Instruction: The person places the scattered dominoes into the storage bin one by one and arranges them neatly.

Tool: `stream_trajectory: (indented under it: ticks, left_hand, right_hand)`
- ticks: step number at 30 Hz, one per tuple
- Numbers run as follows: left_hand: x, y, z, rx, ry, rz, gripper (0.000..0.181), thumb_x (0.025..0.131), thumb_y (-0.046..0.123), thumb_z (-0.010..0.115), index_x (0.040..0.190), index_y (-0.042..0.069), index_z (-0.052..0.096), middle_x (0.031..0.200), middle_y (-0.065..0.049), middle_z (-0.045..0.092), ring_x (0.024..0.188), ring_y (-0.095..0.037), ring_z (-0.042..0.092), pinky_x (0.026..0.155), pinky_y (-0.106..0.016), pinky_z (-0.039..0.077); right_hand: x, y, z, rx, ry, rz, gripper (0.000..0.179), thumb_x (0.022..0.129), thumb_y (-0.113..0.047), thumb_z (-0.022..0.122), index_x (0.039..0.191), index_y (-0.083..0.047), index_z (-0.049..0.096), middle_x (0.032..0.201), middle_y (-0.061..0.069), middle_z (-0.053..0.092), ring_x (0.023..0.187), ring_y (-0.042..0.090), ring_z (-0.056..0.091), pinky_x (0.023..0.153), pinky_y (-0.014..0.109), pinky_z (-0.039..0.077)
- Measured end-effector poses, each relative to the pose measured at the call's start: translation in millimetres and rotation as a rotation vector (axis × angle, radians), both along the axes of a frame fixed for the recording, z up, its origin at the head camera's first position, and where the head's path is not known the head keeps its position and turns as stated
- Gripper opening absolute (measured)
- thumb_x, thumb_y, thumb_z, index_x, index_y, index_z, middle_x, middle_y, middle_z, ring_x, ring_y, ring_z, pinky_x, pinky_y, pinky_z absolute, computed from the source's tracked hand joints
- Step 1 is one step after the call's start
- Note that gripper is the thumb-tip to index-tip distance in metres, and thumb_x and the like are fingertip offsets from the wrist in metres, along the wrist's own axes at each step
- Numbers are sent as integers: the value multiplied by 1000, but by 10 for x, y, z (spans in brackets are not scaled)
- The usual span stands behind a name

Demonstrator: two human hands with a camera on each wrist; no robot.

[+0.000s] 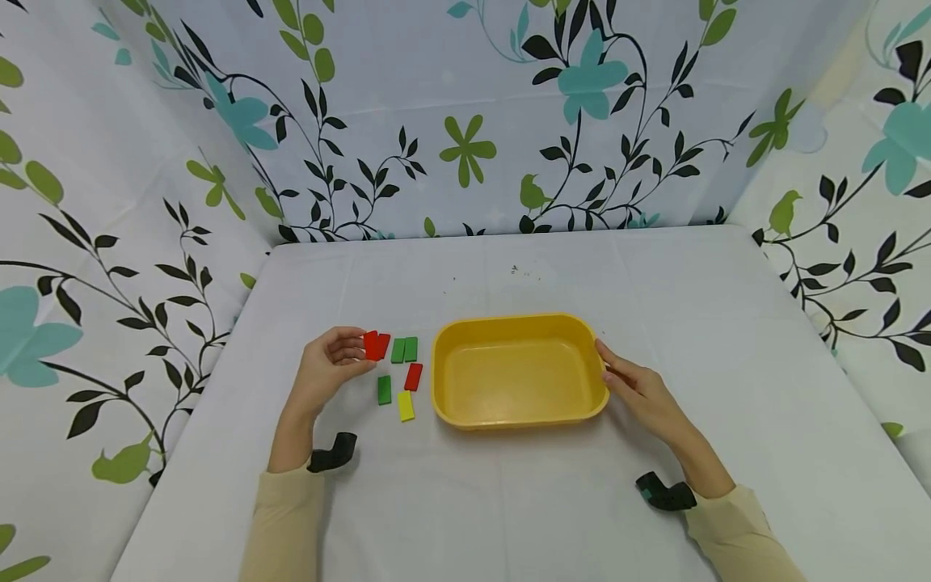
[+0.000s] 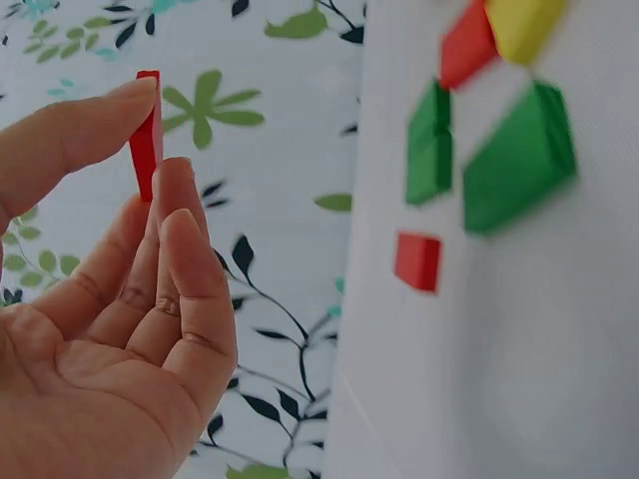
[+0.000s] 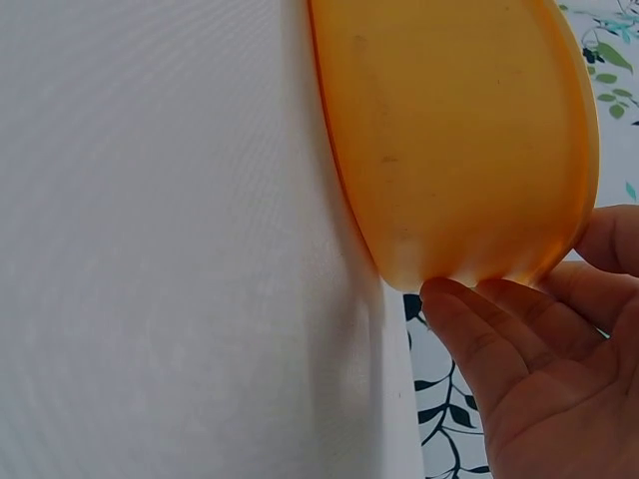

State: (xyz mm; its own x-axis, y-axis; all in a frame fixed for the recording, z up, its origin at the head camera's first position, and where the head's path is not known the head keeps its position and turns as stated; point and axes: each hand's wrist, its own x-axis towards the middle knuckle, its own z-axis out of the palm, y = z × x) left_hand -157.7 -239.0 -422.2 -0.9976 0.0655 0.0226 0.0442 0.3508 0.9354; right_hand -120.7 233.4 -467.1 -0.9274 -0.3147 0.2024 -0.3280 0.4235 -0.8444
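While the left hand (image 1: 330, 360) pinches a red block (image 2: 147, 145), the right (image 1: 646, 396) grips a tray (image 1: 520, 376), long axis crosswise.

looks like some curtained-off spot tbh, leafy flowery fabric (image 1: 436, 105) in black, teal and green hanging at the back and down both sides, white cloth-covered bench (image 1: 502, 493) in the middle, honestly can't tell if it's a home, lab or office

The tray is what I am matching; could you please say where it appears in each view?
Head: tray, below and right of centre.
Left wrist: not in it.
Right wrist: upper right, held by the right hand.
Shared landmark: leafy cloth, in all three views.
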Motion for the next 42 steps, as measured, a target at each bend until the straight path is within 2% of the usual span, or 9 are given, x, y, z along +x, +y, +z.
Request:
stream_trajectory:
  ticks: [3,6,11,18,21,25,31,36,42]
  left_hand:
    - [9,132,115,75,10,-12,50,82,-2,74,127,-5,53,100,4,60,83,-5,61,77,-15,53]
    - [18,282,235,113,13,-42,50,82,-4,73,127,-6,52,100,4,60,83,-6,61,77,-16,54]
    - [7,600,365,156,10,-119,49,81,-6,73,126,-5,54,103,-4,60,82,-10,62,75,-20,56]
    - [-37,1222,460,152,-62,-169,46,82,-1,75,124,2,58,110,-15,62,82,-15,64,78,-23,56]
    - [-74,1492,444,177,-100,-168,45,81,-2,75,123,3,59,111,-17,63,82,-16,66,79,-26,57]
    - [-126,1815,358,180,-158,-160,45,80,-1,77,121,6,61,108,-15,66,83,-17,68,79,-30,58]
    - [-141,2168,248,107,-239,-120,45,77,3,80,119,10,64,104,-11,68,87,-20,67,79,-30,57]
    - [-133,2381,176,9,-264,-91,45,75,3,82,117,9,65,99,-11,70,85,-20,63,73,-27,54]
    - [-158,2603,110,-44,-283,-57,43,73,1,83,112,7,66,90,-10,69,75,-18,60,68,-24,53]
  right_hand:
    - [-2,0,4,-3,-6,1,45,102,-7,48,144,6,39,149,22,40,133,1,36,96,3,33]
    - [-3,-1,4,-8,-15,1,45,102,-8,48,144,6,39,149,22,40,133,1,36,96,3,33]
    - [-4,1,7,3,-12,-5,45,102,-7,48,144,7,39,149,22,40,131,-2,36,95,2,34]
    - [-11,6,23,17,-14,-8,45,102,-8,48,144,6,39,149,22,41,135,17,39,94,2,33]
    - [-19,8,20,20,-17,-5,46,102,-8,48,145,6,39,149,21,41,135,29,40,95,2,33]
    - [-25,11,15,16,-25,-1,46,102,-9,48,145,5,39,150,21,40,134,40,39,95,2,33]
    - [-25,-15,13,9,-29,-4,46,103,-12,48,145,2,40,149,21,41,135,36,41,95,3,34]
    - [4,-21,17,31,-40,-25,46,103,-14,48,146,1,39,149,20,41,134,40,43,94,2,33]
    - [9,2,26,36,-59,-24,47,103,-13,48,147,1,38,151,20,40,135,41,42,96,5,33]
